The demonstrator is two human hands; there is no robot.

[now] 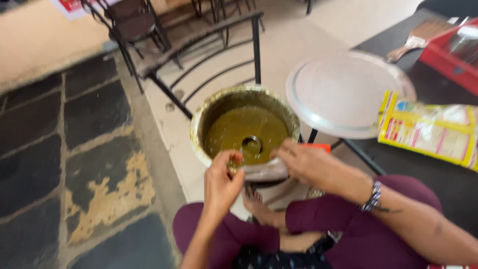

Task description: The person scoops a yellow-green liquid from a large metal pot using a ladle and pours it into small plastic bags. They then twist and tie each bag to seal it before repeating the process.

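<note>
While both hands pinch a clear plastic pouch (264, 171) between them, left hand (221, 183) and right hand (306, 164) sit just below the pot (209, 107) of green paste (239, 128), fingers closed on it.

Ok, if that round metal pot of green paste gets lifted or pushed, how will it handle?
The pot is probably heavy for its size, since thick-looking green paste fills much of it. Its rim is smeared, so a grip there may slip. The paste looks wet, so a tilt could slop it over. Both the left hand and right hand sit at its near edge.

Maroon trousers (348, 234); beaded bracelet (372, 196) on right wrist.
</note>
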